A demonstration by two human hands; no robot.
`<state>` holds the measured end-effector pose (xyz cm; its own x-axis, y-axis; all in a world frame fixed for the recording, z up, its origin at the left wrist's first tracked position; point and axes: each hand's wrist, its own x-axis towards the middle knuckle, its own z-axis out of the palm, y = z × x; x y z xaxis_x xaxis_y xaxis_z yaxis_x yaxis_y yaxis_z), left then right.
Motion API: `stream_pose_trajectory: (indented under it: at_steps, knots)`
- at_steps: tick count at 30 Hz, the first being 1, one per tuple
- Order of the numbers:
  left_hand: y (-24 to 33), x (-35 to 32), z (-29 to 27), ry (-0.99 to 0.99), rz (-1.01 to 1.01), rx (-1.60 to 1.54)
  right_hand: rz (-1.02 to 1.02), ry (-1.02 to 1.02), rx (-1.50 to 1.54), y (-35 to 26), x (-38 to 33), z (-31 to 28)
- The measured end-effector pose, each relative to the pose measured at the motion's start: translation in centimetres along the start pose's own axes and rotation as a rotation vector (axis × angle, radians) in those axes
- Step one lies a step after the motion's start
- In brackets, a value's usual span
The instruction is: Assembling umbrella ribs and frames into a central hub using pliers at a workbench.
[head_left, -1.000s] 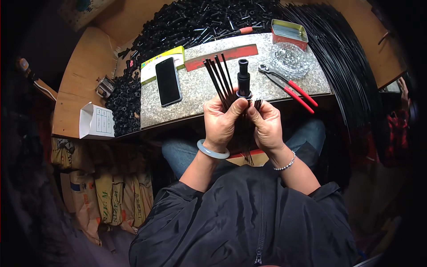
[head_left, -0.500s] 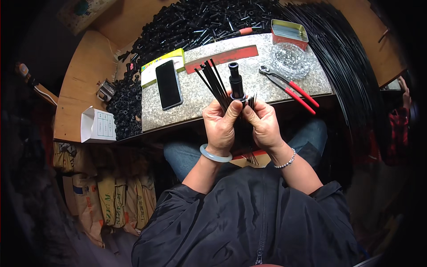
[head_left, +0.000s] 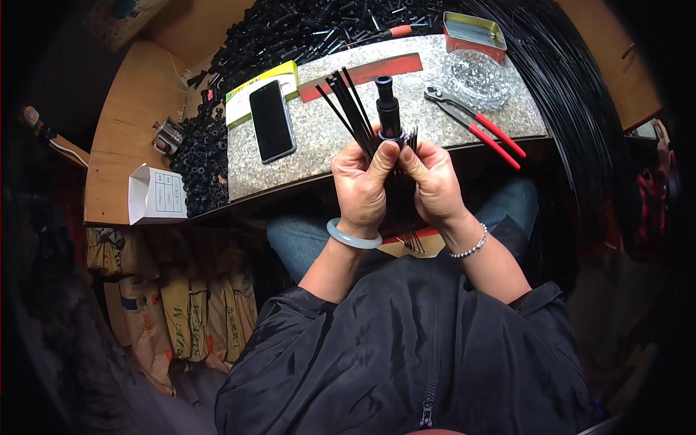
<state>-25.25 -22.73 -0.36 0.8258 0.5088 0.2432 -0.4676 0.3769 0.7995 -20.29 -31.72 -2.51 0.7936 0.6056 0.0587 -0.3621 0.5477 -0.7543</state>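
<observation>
Gripping a fan of thin black rods [head_left: 350, 109] above the stone slab [head_left: 319, 138], the left hand [head_left: 362, 185] is closing round them while the right hand [head_left: 435, 181] is pinching the black cylindrical fitting [head_left: 388, 109]; seemingly rods are being seated around it, so next needs careful alignment.

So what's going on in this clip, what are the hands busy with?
A seated person holds a black cylindrical part and a bundle of thin black rods over the edge of a stone-topped bench. The left hand grips the rods, thumb against the part's collar; the right hand closes in from the other side. On the bench lie a phone, red-handled pliers and a glass dish.
</observation>
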Motion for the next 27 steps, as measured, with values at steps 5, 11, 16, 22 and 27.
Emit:
stream_pose_trajectory:
  at_steps: [5, 11, 16, 22, 27]
  knots:
    - [-0.3, 0.5, 0.7, -0.057, -0.036, 0.141, -0.029, 0.024, -0.005, -1.1, -0.2, -0.2]
    - [1.0, 0.2, -0.1, 0.085, 0.081, 0.508, -0.119, 0.033, -0.013, 0.1, -0.8, 0.9]
    - [-0.2, 0.1, -1.4, 0.025, 0.246, 0.346, -0.141, -0.034, 0.088, 1.4, -1.0, -0.1]
    - [-0.1, -0.2, -1.6, 0.023, 0.182, 0.304, -0.044, -0.012, -0.08, 0.7, -0.6, 0.0]
    - [-0.9, 0.7, -0.4, 0.041, 0.15, 0.426, -0.009, 0.093, -0.291, -1.4, -0.6, -0.7]
